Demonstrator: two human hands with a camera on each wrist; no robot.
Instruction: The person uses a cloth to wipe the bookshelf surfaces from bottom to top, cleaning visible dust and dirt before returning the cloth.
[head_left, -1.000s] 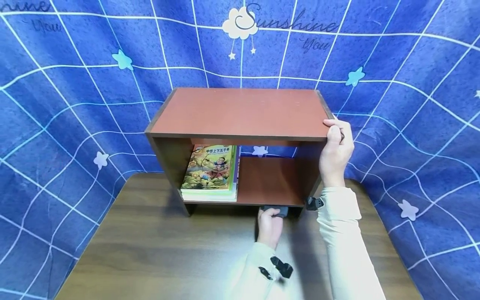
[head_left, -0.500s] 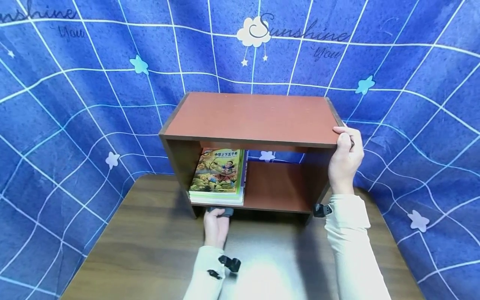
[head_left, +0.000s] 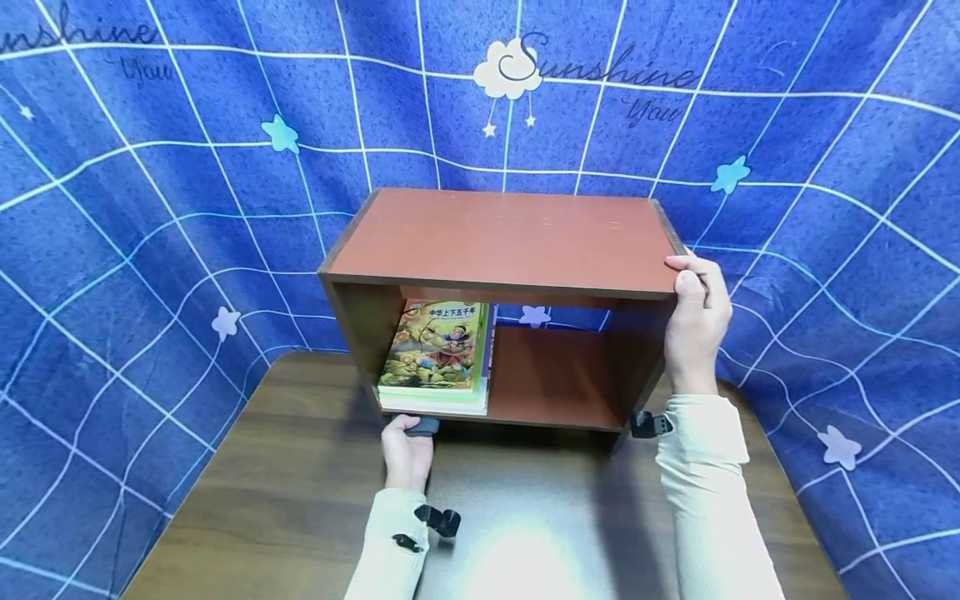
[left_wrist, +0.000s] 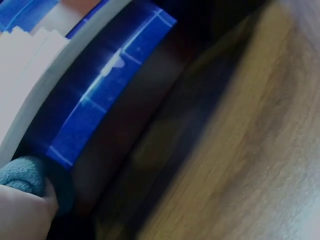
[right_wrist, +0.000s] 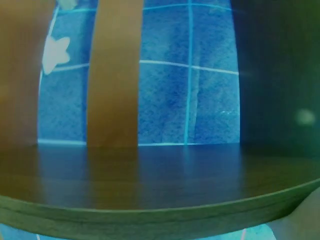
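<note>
A small red-brown shelf unit (head_left: 502, 237) stands on a wooden table. My left hand (head_left: 407, 457) grips a folded grey-blue cloth (head_left: 424, 427) at the lower shelf's front edge, near its left end. The left wrist view shows the cloth (left_wrist: 22, 175) bunched in the fingers, close to the unit's dark underside. At the unit's upper right front corner, my right hand (head_left: 696, 333) holds the side panel, thumb on the near side and fingertips over the top. Only a blurred part of that hand (right_wrist: 305, 220) shows in the right wrist view, beside the board edge (right_wrist: 150, 216).
Several books (head_left: 435, 350) lie stacked in the left part of the shelf, a colourful cover uppermost. Behind the unit hangs a blue curtain (head_left: 585, 125) with white lines and stars. The wooden table (head_left: 285, 475) extends in front and to both sides.
My left hand has slid leftward with the cloth along the lower shelf's front edge, from near the right end to the left end. The right hand keeps its hold on the corner.
</note>
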